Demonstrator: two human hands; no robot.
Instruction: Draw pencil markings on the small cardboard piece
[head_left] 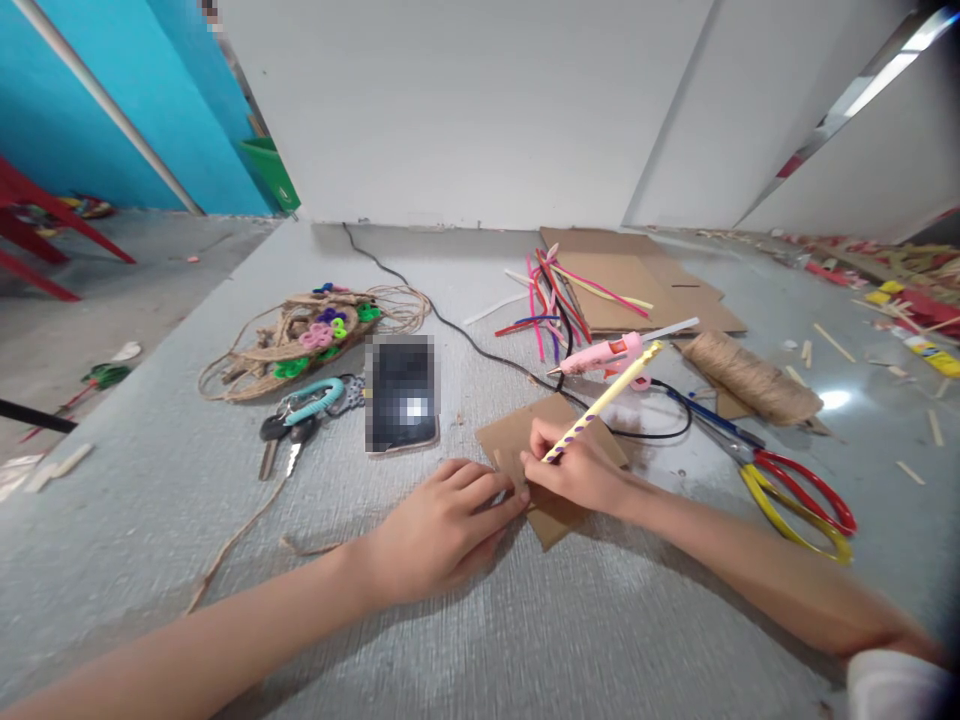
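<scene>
My right hand (574,468) is closed around a yellow pencil with purple stripes (604,400), its tip down on a small piece of brown cardboard (525,435) lying on the grey floor. My left hand (442,525) rests palm down beside it, fingers stretched onto the cardboard's left edge, pressing it flat. The two hands touch at the fingertips.
A pink glue gun (600,353) with a black cord (450,325), a spool of twine (750,377), red and yellow scissors (799,495), coloured pipe cleaners (555,300), cardboard sheets (637,285), a phone (401,393), keys (296,425) and a jute piece with coloured loops (300,335) lie around.
</scene>
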